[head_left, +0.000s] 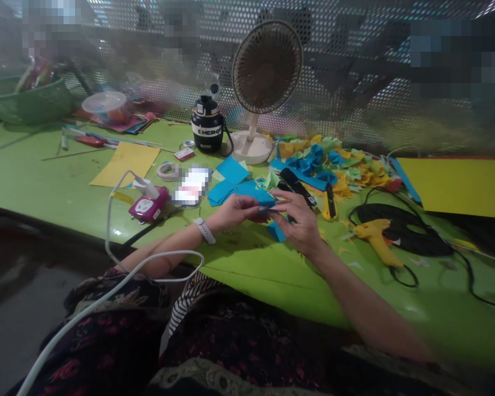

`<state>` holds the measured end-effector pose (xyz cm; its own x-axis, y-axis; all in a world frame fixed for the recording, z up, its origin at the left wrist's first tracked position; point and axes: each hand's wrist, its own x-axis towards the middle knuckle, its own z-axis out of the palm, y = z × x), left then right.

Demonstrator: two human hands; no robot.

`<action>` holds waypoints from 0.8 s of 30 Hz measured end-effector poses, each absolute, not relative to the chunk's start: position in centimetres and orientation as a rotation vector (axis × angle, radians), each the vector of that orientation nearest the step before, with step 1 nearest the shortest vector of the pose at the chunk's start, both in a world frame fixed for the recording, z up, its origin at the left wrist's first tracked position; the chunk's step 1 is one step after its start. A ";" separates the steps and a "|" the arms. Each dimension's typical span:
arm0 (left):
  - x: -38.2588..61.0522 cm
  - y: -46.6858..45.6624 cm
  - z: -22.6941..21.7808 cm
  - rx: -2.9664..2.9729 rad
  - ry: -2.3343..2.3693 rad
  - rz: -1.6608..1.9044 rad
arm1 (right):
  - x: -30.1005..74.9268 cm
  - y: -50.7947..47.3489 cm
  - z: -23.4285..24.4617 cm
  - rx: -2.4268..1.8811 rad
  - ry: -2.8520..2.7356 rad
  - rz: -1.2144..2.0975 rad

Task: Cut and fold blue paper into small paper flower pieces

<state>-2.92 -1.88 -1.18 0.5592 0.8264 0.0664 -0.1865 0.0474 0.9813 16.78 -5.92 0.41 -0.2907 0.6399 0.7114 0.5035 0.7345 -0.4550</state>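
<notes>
A white cable [169,253] is draped over the lap toward the green worktop [239,275]. Above the worktop, a small blue paper piece [266,202] is pinched in the narrow grip of the left hand [240,209], whose wrist is ringed by a white band [205,231]. The piece is met by the fingertips of the right hand [300,221]; whether that grip is closed on it cannot be told. A yellow glue gun [375,239] is laid at the right. Farther off, the screen of a lit phone [193,186] is blurred beyond reading. The print on a red-and-white box [184,154] is too small to be read. Behind, "ENERGY" can be made out on a black bottle [207,129], beside which a fan [268,69] is stood.
</notes>
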 end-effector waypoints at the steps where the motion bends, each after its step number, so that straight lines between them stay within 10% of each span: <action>1: -2.9 -1.9 -1.2 1.305 0.619 0.859 | 16.6 -6.0 0.3 -0.906 -1.915 0.219; 24: -3.3 -2.7 -0.8 1.381 0.614 0.835 | 16.4 -6.1 0.6 -1.140 -1.818 0.532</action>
<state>-3.31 -2.72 -0.79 0.5838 0.8062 0.0955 -0.1492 -0.0090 0.9888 16.40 -6.11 0.62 -0.1726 0.8702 0.4614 0.4842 0.4829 -0.7296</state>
